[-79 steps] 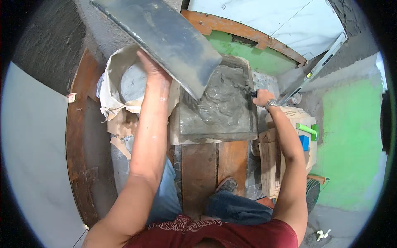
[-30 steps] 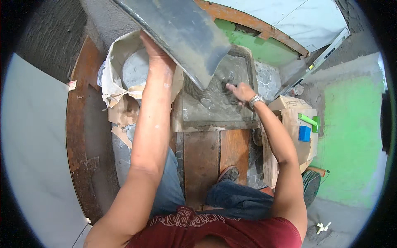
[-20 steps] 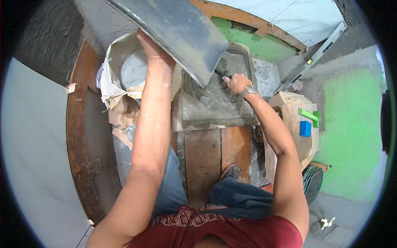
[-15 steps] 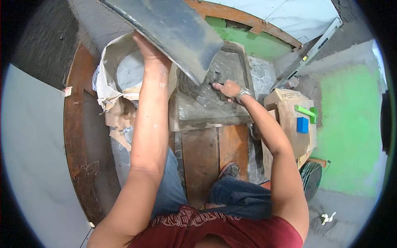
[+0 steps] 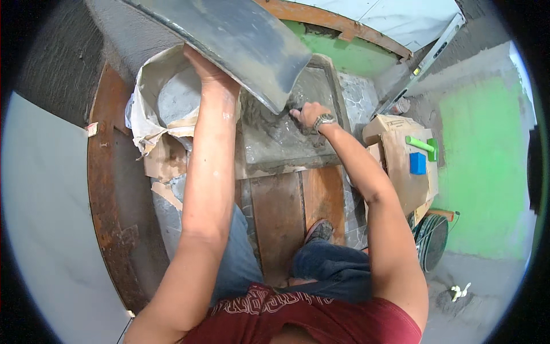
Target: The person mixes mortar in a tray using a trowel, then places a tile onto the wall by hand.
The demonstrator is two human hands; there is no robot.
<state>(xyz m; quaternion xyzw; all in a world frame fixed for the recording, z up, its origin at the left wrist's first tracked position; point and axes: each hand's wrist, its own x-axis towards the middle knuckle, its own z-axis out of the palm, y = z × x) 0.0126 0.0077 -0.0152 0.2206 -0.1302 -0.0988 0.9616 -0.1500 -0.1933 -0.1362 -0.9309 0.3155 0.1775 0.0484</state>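
Note:
My left hand (image 5: 207, 66) holds up a large dark grey tile (image 5: 240, 43) from its near left edge; the fingers are partly hidden by it. The tile slants down to the right, its lower corner over a shallow tray (image 5: 333, 94) of wet grey mortar (image 5: 269, 143). Closed and low over the mortar, my right hand (image 5: 311, 114) wears a metal wristwatch (image 5: 324, 120). What its fingers grip is dark, smeared with mortar and too hidden to name.
Left of the tray stands an opened paper sack (image 5: 152, 86) of grey powder. Cardboard boxes (image 5: 401, 166) at right carry a green-handled tool (image 5: 421, 144) and a blue block (image 5: 417, 163). A bucket (image 5: 432, 241) stands nearer. A spirit level (image 5: 424, 63) leans in the far right corner.
My right hand has shifted slightly within the tray, and the mortar beneath the tile's corner looks disturbed. The tile stays in my left hand at much the same slant. The view has shifted a little.

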